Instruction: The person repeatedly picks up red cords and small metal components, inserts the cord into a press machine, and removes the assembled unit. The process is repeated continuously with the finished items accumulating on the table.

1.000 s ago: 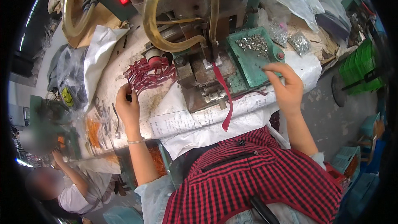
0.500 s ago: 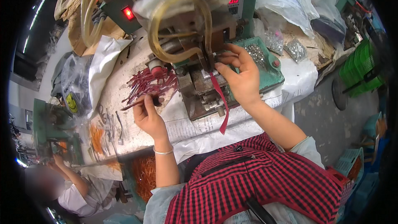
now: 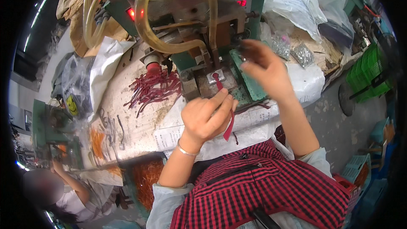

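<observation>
At frame centre the left hand pinches a thin, limp-looking red strap near its end, while the raised, blurred right hand seems half-curled, grip unclear.

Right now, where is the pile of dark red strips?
In the head view, the pile of dark red strips lies on the worktable, left of the press machine and up-left of the left hand.

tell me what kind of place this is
Most likely a small factory workstation. A green bench press machine with looping clear hoses stands on a cluttered bench, a pile of dark red strips lies beside it, and bags of small metal parts sit nearby.
</observation>
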Demonstrator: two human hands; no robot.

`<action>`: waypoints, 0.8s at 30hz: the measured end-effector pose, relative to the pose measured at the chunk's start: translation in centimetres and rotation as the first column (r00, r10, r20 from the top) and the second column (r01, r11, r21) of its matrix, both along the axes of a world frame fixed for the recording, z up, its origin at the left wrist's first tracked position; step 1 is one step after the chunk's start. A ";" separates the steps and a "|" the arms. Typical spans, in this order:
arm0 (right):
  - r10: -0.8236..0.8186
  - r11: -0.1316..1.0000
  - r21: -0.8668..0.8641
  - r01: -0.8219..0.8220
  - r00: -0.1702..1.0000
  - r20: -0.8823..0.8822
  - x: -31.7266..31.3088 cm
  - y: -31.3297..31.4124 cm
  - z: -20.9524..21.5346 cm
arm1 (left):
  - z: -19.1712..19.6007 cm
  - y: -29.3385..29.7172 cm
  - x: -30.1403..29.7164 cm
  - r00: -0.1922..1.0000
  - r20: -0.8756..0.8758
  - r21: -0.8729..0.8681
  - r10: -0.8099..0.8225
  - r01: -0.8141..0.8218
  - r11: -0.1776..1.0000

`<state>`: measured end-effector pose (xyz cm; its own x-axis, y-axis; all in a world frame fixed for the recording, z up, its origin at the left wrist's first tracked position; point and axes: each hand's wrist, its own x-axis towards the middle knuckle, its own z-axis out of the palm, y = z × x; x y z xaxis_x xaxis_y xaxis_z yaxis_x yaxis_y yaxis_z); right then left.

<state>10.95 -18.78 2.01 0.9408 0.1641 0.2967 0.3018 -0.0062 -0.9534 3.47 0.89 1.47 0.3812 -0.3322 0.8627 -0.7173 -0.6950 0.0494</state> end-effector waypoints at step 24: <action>-0.406 0.613 -0.647 0.454 0.883 0.235 -0.6 -5.3 -9.0 | -1.6 8.4 -5.6 0.856 -0.341 -0.266 0.388 -0.484 0.834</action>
